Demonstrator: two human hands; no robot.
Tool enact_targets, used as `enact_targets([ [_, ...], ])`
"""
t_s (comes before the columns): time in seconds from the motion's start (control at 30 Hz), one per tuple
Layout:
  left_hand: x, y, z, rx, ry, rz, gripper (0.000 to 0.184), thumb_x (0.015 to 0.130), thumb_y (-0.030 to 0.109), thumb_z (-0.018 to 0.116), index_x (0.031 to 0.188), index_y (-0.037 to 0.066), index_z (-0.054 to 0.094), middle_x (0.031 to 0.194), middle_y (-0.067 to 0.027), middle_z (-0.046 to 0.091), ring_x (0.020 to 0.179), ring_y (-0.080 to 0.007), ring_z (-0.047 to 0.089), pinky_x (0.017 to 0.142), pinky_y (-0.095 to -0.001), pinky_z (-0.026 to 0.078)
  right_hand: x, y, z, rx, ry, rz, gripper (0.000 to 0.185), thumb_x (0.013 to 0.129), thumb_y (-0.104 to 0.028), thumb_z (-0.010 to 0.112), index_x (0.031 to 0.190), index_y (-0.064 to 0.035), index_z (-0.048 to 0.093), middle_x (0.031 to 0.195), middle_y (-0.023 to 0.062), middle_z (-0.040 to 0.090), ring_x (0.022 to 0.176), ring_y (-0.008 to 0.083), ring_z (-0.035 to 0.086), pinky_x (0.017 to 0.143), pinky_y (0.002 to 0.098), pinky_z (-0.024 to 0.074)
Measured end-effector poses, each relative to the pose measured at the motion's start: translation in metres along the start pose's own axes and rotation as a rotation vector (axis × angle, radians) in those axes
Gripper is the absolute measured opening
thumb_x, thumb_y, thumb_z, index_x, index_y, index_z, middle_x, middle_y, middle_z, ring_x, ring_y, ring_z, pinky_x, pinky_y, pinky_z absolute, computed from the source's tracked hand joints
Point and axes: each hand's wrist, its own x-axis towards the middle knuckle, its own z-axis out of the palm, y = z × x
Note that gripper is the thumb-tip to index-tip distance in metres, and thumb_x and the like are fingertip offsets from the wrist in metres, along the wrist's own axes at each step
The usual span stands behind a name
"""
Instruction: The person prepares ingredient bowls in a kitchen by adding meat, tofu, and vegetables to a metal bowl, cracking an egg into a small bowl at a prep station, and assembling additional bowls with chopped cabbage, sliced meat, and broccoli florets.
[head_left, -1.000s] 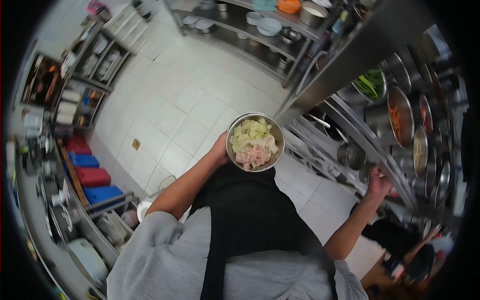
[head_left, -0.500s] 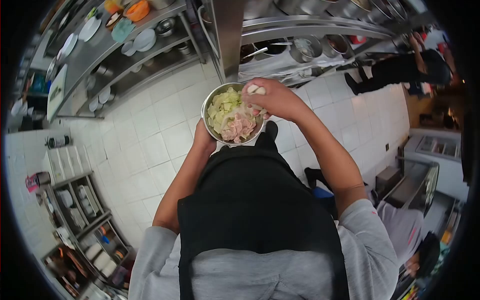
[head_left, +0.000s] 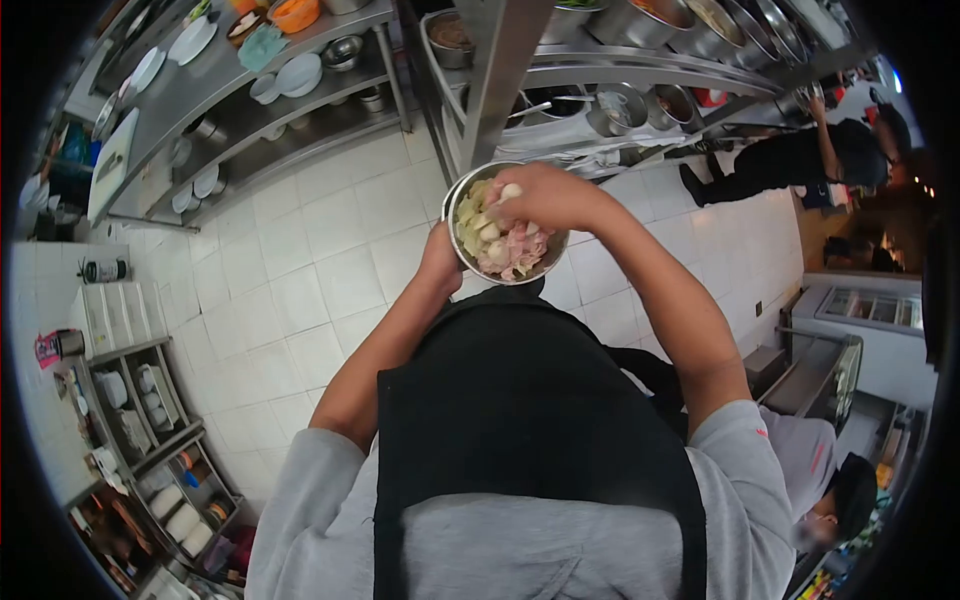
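A round metal bowl point(head_left: 452, 232) is in front of me near the middle of the head view, with pale green leaf pieces point(head_left: 470, 205), pink meat pieces point(head_left: 520, 255) and several whitish round pieces point(head_left: 490, 232) in it. My left hand point(head_left: 441, 262) grips the bowl's left side; its fingers go out of sight under the bowl. Over the bowl's upper right part is my right hand point(head_left: 540, 198), its fingers curled down at the food with a whitish piece beside them. Whether that hand still holds anything is hidden.
Metal shelving point(head_left: 640, 75) with pots stands beyond the bowl, its upright post point(head_left: 500, 80) close to the rim. A steel table point(head_left: 230, 75) with bowls is at upper left. One person in dark clothes point(head_left: 800, 160) stands at right; another in a cap point(head_left: 855, 498) is at lower right.
My right hand has come from the shelving to the bowl and lowered into it. Whitish round pieces now lie on the food. My view has turned toward the right.
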Motion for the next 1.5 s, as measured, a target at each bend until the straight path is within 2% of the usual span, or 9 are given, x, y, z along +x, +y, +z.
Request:
enact_targets([
  [0.13,-0.006,0.004,0.008,-0.073,0.029,0.011,0.041,0.102,0.023,0.043,0.131,-0.001,0.057,0.123,-0.0157,0.068,0.108,-0.0255,0.069,0.093,-0.0384,0.058,-0.014,-0.008,-0.013,0.191,0.012,-0.014,0.026,0.095,-0.024,0.062,0.112,-0.0054,0.064,0.083,0.004,0.067,0.067,0.0095,0.064,0.049,0.0236,0.0481],
  [0.33,-0.015,0.005,0.005,-0.182,-0.008,0.066,0.041,0.104,0.024,0.043,0.132,-0.002,0.056,0.124,-0.0163,0.067,0.107,-0.0251,0.069,0.095,-0.0372,0.057,-0.048,-0.008,-0.026,0.632,0.003,-0.095,0.026,0.104,-0.024,0.049,0.121,-0.0074,0.06,0.09,0.0031,0.062,0.065,0.0096,0.058,0.049,0.0207,0.0406],
  [0.5,-0.011,0.001,-0.009,-0.041,-0.015,0.079,0.043,0.105,0.027,0.042,0.135,-0.001,0.054,0.129,-0.0175,0.064,0.112,-0.0271,0.067,0.098,-0.0407,0.056,-0.034,-0.016,0.007,-0.11,0.144,-0.183,0.04,0.092,-0.02,0.068,0.128,-0.0045,0.062,0.096,0.008,0.069,0.068,0.0112,0.062,0.064,0.028,0.0518],
  [0.7,-0.02,-0.002,-0.014,-0.085,-0.004,0.066,0.042,0.105,0.026,0.04,0.134,-0.001,0.054,0.127,-0.0176,0.065,0.112,-0.0264,0.067,0.097,-0.042,0.057,-0.01,-0.01,0.038,-0.28,0.193,-0.399,0.037,0.093,-0.033,0.066,0.12,-0.0086,0.072,0.09,0.0102,0.07,0.072,0.0165,0.067,0.069,0.0348,0.0552],
  [0.8,-0.028,0.0,-0.013,-0.16,-0.009,0.069,0.042,0.106,0.025,0.039,0.135,-0.002,0.053,0.128,-0.0185,0.064,0.113,-0.0277,0.067,0.098,-0.0432,0.057,-0.017,-0.021,0.028,0.195,-0.03,-0.195,0.04,0.092,-0.038,0.067,0.12,-0.01,0.071,0.085,0.0063,0.068,0.07,0.0139,0.064,0.064,0.0312,0.0537],
  [0.9,-0.032,-0.001,-0.027,-0.231,-0.016,0.069,0.043,0.105,0.024,0.04,0.136,-0.003,0.052,0.129,-0.019,0.063,0.114,-0.0284,0.066,0.099,-0.0423,0.056,-0.042,-0.033,0.007,0.159,0.206,-0.005,0.023,0.094,-0.027,0.066,0.105,-0.0067,0.069,0.072,-0.0008,0.062,0.064,0.0073,0.059,0.057,0.0244,0.0473],
  [1.0,-0.044,0.007,-0.037,-0.269,0.013,0.082,0.042,0.105,0.024,0.042,0.135,-0.003,0.053,0.129,-0.0183,0.064,0.114,-0.0272,0.066,0.099,-0.0399,0.056,-0.033,0.007,-0.004,-0.08,0.417,-0.055,0.031,0.087,-0.034,0.074,0.091,-0.0046,0.063,0.075,0.0008,0.062,0.063,0.0094,0.06,0.054,0.0263,0.0473],
  [1.2,-0.056,0.024,-0.049,-0.159,0.178,0.096,0.045,0.106,0.023,0.035,0.14,-0.003,0.048,0.133,-0.0208,0.06,0.12,-0.0318,0.063,0.103,-0.0456,0.054,-0.005,0.027,0.037,0.035,0.363,-0.054,0.022,0.081,-0.022,0.07,0.08,-0.0041,0.057,0.065,0.0047,0.058,0.053,0.0122,0.057,0.048,0.0292,0.0445],
  [1.5,-0.078,0.06,-0.103,-0.067,0.383,0.283,0.045,0.103,0.028,0.048,0.138,0.0,0.048,0.127,-0.0147,0.063,0.109,-0.0251,0.067,0.088,-0.0376,0.056,-0.023,0.022,0.032,0.216,0.394,-0.092,0.022,0.081,-0.018,0.069,0.074,-0.004,0.054,0.067,0.0028,0.059,0.056,0.0095,0.056,0.048,0.0265,0.0463],
])
